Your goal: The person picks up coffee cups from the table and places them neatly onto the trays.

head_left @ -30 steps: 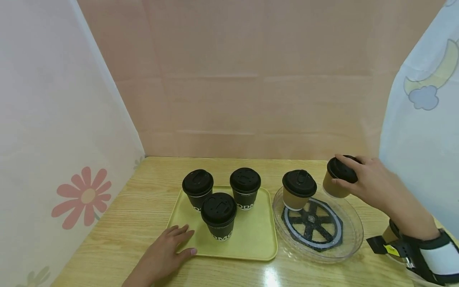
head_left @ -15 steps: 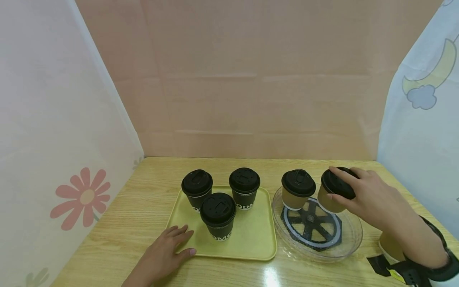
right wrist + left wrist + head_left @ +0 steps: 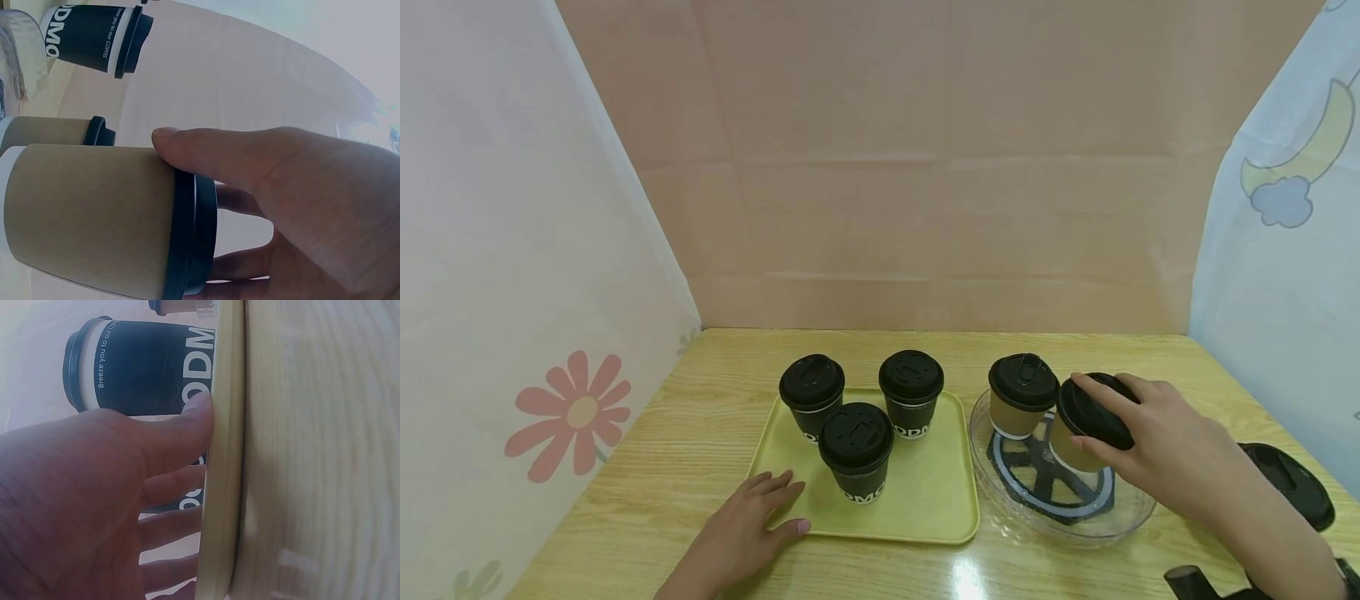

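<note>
My right hand (image 3: pixel 1157 442) grips a brown paper coffee cup (image 3: pixel 90 219) by its black lid from above, holding it over the right part of a round clear plastic dish (image 3: pixel 1131 521). Another brown cup (image 3: pixel 1018 417) with a black lid stands in that dish at the back left, close beside the held one. On the left, my left hand (image 3: pixel 741 529) rests at the front left corner of a yellow tray (image 3: pixel 925 508), its fingers spread. A black cup (image 3: pixel 859 483) on the tray is nearest to it; two more black cups, one left (image 3: pixel 811 417) and one right (image 3: pixel 913 417), stand behind.
Inside the dish lies a dark wheel-shaped pattern with a pale ring (image 3: pixel 1051 492). A further black-lidded cup (image 3: pixel 1288 483) stands right of the dish, partly behind my right forearm. Curtains border the wooden table (image 3: pixel 655 467) at the back and sides.
My right hand has carried the brown cup left and toward me, from the dish's back right rim to over its inside. My left hand has stayed in place.
</note>
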### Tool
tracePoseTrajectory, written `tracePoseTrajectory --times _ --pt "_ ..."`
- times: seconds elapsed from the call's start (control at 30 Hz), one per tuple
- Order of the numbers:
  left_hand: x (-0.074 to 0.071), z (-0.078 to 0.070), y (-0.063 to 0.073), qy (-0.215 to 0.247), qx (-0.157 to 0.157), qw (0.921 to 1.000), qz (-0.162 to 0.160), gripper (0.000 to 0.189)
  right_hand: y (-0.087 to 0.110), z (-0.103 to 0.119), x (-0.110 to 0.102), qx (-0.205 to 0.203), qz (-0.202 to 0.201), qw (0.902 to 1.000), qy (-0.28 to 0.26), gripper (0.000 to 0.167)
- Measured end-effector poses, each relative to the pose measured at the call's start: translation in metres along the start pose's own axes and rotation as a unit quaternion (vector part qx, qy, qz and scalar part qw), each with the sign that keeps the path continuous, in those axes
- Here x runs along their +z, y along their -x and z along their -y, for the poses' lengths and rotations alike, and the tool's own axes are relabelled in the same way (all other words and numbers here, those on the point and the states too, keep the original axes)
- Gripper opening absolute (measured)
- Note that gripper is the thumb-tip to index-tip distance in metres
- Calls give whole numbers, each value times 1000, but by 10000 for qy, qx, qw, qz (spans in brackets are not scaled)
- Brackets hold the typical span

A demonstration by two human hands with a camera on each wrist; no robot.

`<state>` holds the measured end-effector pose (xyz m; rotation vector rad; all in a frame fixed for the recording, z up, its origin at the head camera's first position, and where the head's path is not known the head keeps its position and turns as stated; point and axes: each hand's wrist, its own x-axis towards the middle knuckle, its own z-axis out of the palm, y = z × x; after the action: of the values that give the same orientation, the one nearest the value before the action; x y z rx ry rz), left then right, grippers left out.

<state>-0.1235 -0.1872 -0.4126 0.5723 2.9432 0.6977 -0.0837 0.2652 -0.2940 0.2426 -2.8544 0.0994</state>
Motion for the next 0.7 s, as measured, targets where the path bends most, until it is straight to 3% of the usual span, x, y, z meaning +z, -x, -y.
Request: tracePoseTrajectory --times 0.43,0.7 --pt "1 0 0 -38 48 9999 -79 56 9 18 16 -282 -196 9993 -173 74" --pt "1 1 0 -46 57 9999 -99 56 9 26 24 -272 -82 9993 -252 73"
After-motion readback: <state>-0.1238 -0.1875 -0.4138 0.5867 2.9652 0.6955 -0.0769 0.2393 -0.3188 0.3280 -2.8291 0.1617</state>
